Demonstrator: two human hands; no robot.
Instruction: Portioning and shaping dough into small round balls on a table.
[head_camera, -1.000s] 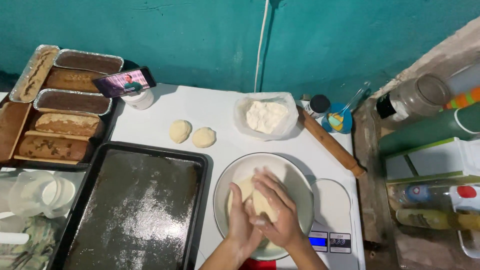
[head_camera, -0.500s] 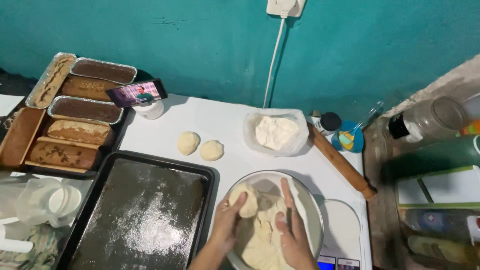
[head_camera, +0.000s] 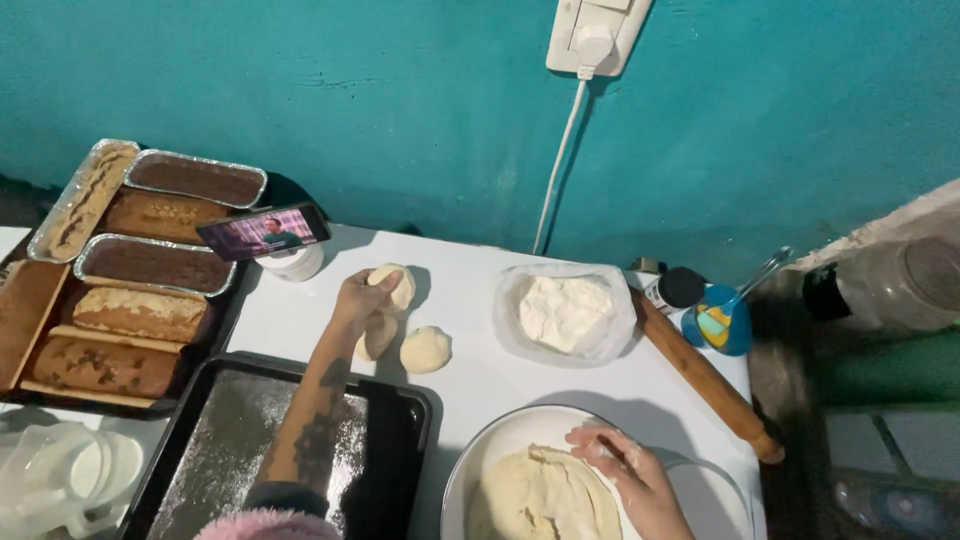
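Portioning dough into balls: the step in hand reads as setting down a freshly shaped portion beside those already made. The left hand (head_camera: 362, 296) reaches across the dark baking tray (head_camera: 395, 440) toward the back of the white worktop (head_camera: 470, 370), fingers curled around a small dough ball (head_camera: 397, 286) and closed on it from the near side. Two more dough balls lie just nearer the tray: one (head_camera: 377, 336) partly hidden under the left wrist, the other (head_camera: 425, 349) clear of the hand, close beside the first. The right hand (head_camera: 620, 470) rests at the front edge of the worktop on the large dough mass (head_camera: 545, 495) in the round white bowl (head_camera: 480, 455), fingers loosely together and floured, pressing on the dough rather than gripping it (no pinch visible). The tray's floured surface holds no portions yet. Behind the bowl sits a clear plastic tub of white dough or fat (head_camera: 566, 312); a wooden rolling pin (head_camera: 705, 375) runs along the right edge. Loaf tins with baked loaves (head_camera: 140, 280) crowd the left side. Judgement: the next move calls for opening the left fingers gently so the ball keeps its round form, placed apart from its neighbours, then pulling an equal portion from the mass in the bowl.
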